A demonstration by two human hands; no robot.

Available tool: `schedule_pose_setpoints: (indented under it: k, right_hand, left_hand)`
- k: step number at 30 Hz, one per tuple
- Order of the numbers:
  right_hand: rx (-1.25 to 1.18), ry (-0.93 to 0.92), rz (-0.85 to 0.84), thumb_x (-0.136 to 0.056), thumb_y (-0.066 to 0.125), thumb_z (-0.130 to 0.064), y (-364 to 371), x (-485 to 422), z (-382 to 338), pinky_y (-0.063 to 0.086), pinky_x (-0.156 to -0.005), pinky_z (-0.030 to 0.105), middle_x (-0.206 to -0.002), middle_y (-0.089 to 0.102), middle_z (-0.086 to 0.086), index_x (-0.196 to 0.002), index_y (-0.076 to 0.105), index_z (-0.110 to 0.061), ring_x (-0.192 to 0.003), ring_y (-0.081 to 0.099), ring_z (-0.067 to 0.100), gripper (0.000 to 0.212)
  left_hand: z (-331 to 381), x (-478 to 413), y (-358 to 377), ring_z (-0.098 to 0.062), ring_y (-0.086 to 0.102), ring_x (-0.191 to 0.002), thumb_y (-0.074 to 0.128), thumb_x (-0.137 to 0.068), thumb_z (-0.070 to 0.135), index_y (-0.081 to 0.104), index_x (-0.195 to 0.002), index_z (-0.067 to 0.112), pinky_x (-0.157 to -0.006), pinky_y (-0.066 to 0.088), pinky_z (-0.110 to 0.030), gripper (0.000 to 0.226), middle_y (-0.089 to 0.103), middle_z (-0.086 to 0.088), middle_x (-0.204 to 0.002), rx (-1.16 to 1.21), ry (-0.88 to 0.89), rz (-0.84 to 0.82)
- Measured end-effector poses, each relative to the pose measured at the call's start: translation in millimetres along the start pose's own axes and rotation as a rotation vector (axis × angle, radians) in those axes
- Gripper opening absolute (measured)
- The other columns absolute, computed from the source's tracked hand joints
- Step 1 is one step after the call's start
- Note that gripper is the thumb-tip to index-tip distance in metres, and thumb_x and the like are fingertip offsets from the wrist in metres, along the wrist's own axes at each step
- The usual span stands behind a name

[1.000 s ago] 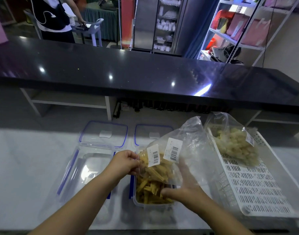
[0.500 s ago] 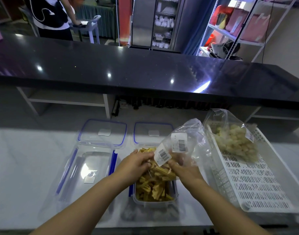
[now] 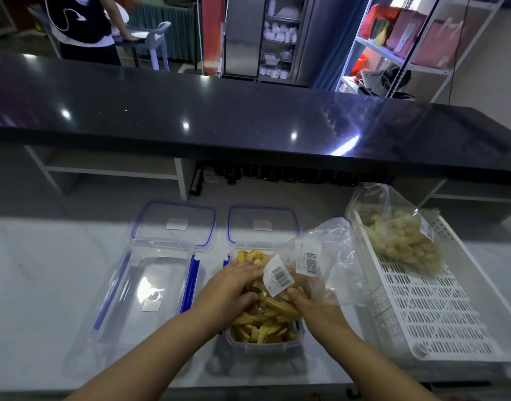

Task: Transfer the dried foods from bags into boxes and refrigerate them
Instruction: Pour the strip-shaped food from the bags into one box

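Both hands work over a clear storage box (image 3: pixel 263 344) that stands near the middle of the front edge of the white marble counter (image 3: pixel 31 285). The box is heaped with yellow dried strips (image 3: pixel 266 328). A clear plastic bag (image 3: pixel 332 264) lies tipped over the box, its loose end trailing up and to the right towards the basket. Some of the strips are still inside the bag, under the hands. Two barcode labels (image 3: pixel 279 277) show on the bag's near side.

The left hand (image 3: pixel 231 290) lies on the bag's left side with its fingers curved down over bag and strips, gripping them. The right hand (image 3: pixel 315 311) holds the bag from the right, thumb on top beside the nearer label and fingers hidden under the plastic.

Just to the left stands an empty storage box (image 3: pixel 150 287) with blue clips along its sides. Blue-rimmed lids (image 3: pixel 174 224) lie flat behind the boxes, one behind each.

At the right end of the counter a white perforated basket (image 3: pixel 422 308) reaches the front edge. In its far part lies a second bag (image 3: pixel 373 198) of pale dried pieces (image 3: pixel 402 241).

Beyond the counter runs a raised black bar top (image 3: pixel 219 111). Behind it are a person (image 3: pixel 80 21), a glass-door cabinet (image 3: pixel 277 33) of white dishes and a metal shelf rack (image 3: pixel 407 65).
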State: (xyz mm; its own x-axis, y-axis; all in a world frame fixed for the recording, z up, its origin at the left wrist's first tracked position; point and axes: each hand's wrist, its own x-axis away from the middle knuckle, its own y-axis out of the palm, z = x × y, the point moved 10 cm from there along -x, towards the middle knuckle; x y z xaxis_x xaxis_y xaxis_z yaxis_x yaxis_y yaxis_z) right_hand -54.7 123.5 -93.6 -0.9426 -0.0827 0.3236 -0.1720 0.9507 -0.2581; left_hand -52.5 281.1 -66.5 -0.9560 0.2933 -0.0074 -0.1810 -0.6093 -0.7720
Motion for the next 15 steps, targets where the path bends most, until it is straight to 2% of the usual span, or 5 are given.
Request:
schedule_pose_setpoints:
  k: [4,7,9,12,15]
  right_hand:
    - [0.046,-0.04,0.039,-0.091,0.06,-0.022,6.3,-13.2,-13.6,0.046,-0.072,0.007,-0.116,0.06,-0.005,-0.124,0.057,-0.025,-0.103,0.056,0.007,0.033]
    - [0.043,-0.042,0.056,-0.092,0.058,-0.022,10.6,-25.2,-23.5,0.049,-0.079,0.017,-0.118,0.06,0.001,-0.124,0.055,-0.021,-0.108,0.056,0.016,0.033]
    - [0.074,-0.035,0.062,-0.093,0.057,-0.025,12.9,-31.4,-28.9,0.05,-0.082,0.023,-0.119,0.059,0.004,-0.128,0.053,-0.018,-0.107,0.056,0.018,0.036]
    - [0.105,-0.032,0.06,-0.093,0.056,-0.028,14.0,-32.8,-29.0,0.049,-0.095,0.035,-0.123,0.058,0.006,-0.128,0.053,-0.02,-0.114,0.055,0.022,0.036]
    - [0.144,-0.04,0.009,-0.096,0.05,-0.03,17.1,-22.0,-25.4,0.045,-0.1,0.034,-0.126,0.054,0.004,-0.128,0.052,-0.03,-0.118,0.051,0.02,0.032]
  left_hand:
    - [-9.7,-4.7,-9.6,-0.005,0.026,-0.139,0.06,-0.088,0.021,0.039,-0.138,0.035,-0.112,0.007,-0.019,0.057,0.04,0.013,-0.146,-0.001,-0.023,0.086]
    - [-14.7,-7.5,-16.1,-0.006,0.026,-0.139,0.06,-0.087,0.022,0.041,-0.137,0.034,-0.116,0.012,-0.024,0.055,0.042,0.012,-0.145,0.005,-0.054,0.122]
    - [-19.9,-8.7,-17.8,-0.007,0.022,-0.141,0.061,-0.087,0.023,0.038,-0.14,0.03,-0.116,0.013,-0.027,0.058,0.037,0.009,-0.149,0.033,-0.107,0.123]
    - [-28.3,-6.5,-20.8,-0.009,0.014,-0.143,0.066,-0.084,0.027,0.027,-0.145,0.024,-0.115,0.013,-0.028,0.072,0.025,0.005,-0.154,0.07,-0.189,0.146]
    - [-36.3,-1.2,-15.4,-0.009,0.008,-0.144,0.07,-0.08,0.031,0.02,-0.148,0.024,-0.115,0.014,-0.031,0.085,0.016,0.007,-0.157,0.124,-0.24,0.119]
